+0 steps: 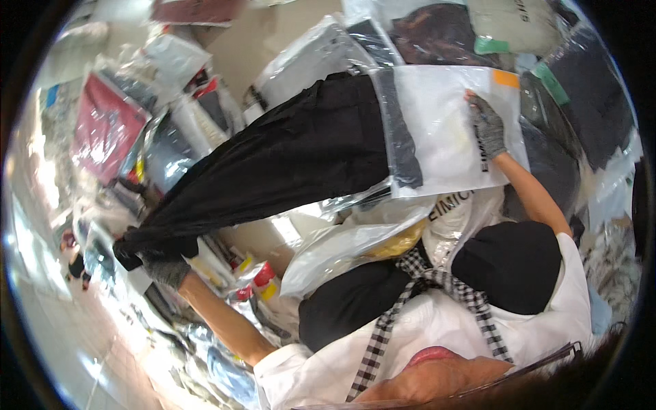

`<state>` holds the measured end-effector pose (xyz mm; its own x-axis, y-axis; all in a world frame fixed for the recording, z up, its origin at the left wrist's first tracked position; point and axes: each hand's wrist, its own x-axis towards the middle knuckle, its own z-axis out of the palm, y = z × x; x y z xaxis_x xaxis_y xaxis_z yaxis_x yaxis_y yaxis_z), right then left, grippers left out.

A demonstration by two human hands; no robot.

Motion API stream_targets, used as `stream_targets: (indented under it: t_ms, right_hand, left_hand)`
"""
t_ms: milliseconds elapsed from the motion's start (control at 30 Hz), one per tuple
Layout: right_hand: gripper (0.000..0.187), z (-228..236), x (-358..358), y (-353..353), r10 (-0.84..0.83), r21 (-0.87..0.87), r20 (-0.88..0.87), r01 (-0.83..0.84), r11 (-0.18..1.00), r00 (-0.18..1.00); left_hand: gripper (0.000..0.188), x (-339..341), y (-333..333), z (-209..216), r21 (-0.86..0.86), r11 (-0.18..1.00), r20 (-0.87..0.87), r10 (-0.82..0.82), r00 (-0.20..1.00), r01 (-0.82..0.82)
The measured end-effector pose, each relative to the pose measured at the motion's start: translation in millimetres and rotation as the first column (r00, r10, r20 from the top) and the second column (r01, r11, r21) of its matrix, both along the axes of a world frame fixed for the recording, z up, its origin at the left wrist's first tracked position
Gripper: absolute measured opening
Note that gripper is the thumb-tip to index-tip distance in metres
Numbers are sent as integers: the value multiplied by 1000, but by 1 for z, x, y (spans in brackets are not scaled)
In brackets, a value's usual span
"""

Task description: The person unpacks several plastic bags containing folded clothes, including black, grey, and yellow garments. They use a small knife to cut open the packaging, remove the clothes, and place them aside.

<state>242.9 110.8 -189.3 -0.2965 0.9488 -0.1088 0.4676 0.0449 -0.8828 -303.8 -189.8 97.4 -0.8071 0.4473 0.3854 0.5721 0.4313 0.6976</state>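
A long black garment [294, 150], trousers-like in shape, stretches across the middle, narrow at the left and wide at the right. Its narrow end is bunched in my left hand [164, 265], which is closed round the cloth in a grey glove. The wide end reaches the mouth of a whitish see-through plastic bag [437, 116] with an orange corner patch; a dark strip shows through the film there. On top of this bag lies my right hand [488, 128], also grey-gloved, fingers stretched out with bare tips. How far the garment goes inside is hard to see.
Bagged dark clothes [588, 96] are piled at the right, and a pale bagged item [516, 26] lies at the far side. A bagged pink garment [108, 130] lies among many packets at the left. Crumpled clear plastic [342, 246] sits against my knees.
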Motion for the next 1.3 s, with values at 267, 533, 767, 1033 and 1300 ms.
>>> stream_targets:
  t_ms: [267,533,767,1033,1300]
  right_hand:
    - [30,-16,13,33,-79,-306,-337,-30,951,938]
    - [35,114,53,77,-330,-391,-917,-340,855,224]
    - [28,86,149,61,-91,-278,-624,-112,954,776]
    - [17,143,35,43,122,-103,-163,-140,985,979]
    - [21,137,-88,51,572,-311,-83,-567,763,816]
  left_hand:
    - [42,59,150,127,-226,444,-858,-512,-38,-867]
    - [11,372,351,-64,308,234,28,-971,237,922]
    - [24,461,274,-132,-321,-143,464,-885,24,936]
    - [27,246,213,-164,-286,658,365,-597,714,696]
    - [29,123,86,-258,-457,869,392,7,920,188]
